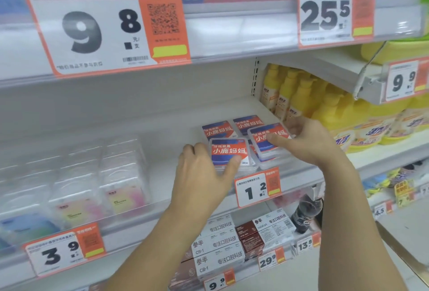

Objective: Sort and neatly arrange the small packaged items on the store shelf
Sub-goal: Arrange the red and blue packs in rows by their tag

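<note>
Four small floss boxes with blue and red labels sit clustered on the white shelf point(167, 128), toward its right end and just behind the price tag point(257, 189) marked 1.2 on the front rail. The front left box point(228, 152) lies flat near the shelf edge, and the left hand point(204, 174) rests against it: the thumb presses its front right corner while the fingers curl around its left side, so the grip is narrow and closed on that box. The front right box point(269, 139) sits tilted, raised above the shelf on another clear box beneath it. The right hand point(311, 142) holds it with the thumb laid across its label and the fingers reaching behind its far right side, a loose, fairly wide grip that touches the box on both sides. Two back boxes point(218, 129) lie side by side just behind the front pair, touching or nearly touching them. To the left on the same shelf stand rows of clear plastic packs point(97, 174) with pastel contents, well apart from the floss boxes. To the right, past the shelf divider, stand yellow bottles point(292, 95). The shelf below carries white and brown toothpaste cartons point(220, 244), and a dark bottle point(306, 214) leans beside them.
</note>
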### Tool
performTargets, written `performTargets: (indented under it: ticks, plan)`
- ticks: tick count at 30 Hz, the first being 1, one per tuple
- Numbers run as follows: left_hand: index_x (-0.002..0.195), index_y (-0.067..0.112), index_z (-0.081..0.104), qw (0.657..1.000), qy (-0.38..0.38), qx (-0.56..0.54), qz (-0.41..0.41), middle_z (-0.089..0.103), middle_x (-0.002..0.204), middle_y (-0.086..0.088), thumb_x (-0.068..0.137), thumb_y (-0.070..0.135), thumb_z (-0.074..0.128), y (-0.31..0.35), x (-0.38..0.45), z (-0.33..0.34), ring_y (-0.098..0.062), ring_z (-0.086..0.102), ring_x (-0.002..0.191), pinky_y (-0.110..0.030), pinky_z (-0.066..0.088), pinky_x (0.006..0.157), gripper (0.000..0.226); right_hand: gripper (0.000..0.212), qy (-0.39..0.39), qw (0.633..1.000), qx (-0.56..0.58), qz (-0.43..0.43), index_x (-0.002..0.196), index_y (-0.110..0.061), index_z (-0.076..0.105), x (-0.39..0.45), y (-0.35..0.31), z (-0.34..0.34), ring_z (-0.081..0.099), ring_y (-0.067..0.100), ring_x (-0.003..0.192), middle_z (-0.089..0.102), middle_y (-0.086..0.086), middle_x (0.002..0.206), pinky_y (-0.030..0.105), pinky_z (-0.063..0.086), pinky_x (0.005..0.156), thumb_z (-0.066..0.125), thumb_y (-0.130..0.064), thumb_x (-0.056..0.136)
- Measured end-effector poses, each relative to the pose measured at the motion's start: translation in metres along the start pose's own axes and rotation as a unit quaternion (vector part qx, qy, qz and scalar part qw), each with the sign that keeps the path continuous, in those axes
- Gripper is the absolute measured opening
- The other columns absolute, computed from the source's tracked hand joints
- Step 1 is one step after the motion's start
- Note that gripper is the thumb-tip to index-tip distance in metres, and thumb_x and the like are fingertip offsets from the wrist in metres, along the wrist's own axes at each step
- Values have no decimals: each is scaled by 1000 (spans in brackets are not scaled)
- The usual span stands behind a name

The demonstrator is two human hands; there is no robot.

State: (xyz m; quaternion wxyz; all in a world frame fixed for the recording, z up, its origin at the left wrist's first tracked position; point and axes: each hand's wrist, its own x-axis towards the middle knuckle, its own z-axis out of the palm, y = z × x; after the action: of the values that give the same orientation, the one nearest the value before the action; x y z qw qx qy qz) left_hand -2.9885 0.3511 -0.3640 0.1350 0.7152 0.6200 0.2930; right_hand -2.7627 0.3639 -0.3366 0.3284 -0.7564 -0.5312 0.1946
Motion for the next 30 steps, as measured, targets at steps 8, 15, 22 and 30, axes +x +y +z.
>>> performTargets:
  ticks: [8, 15, 22, 30]
  plan:
    - [127, 23, 41, 998, 1, -67, 10, 44, 114, 8, 70, 63, 71, 6, -8, 15, -8, 52, 104, -15, 37, 78, 76, 62, -58, 998, 25, 15, 120, -15, 65, 4, 12, -2, 60, 7, 86, 65, -5, 98, 21, 43, 64, 80, -52, 73]
    - [119, 18, 34, 998, 47, -33, -15, 47, 115, 1, 69, 73, 60, 12, -13, 34, -16, 54, 106, -34, 52, 87, 78, 52, -82, 996, 47, -5, 121, -23, 67, 5, 13, 0, 61, 5, 92, 69, -4, 110, 27, 46, 73, 79, -47, 77]
    - [114, 17, 35, 996, 83, -11, -21, 48, 111, 2, 68, 78, 56, 13, -15, 45, -16, 53, 104, -31, 41, 84, 79, 71, -88, 996, 29, -11, 138, -18, 55, 4, 12, 0, 61, 11, 96, 65, -5, 112, 28, 47, 79, 77, -49, 78]
    - [137, 23, 29, 997, 69, -4, -18, 44, 124, 3, 72, 76, 54, 16, -16, 44, -13, 49, 114, -29, 40, 94, 88, 91, -164, 985, 39, -30, 136, -32, 54, -2, 11, -12, 65, 8, 96, 66, -10, 109, 26, 53, 80, 94, -34, 54]
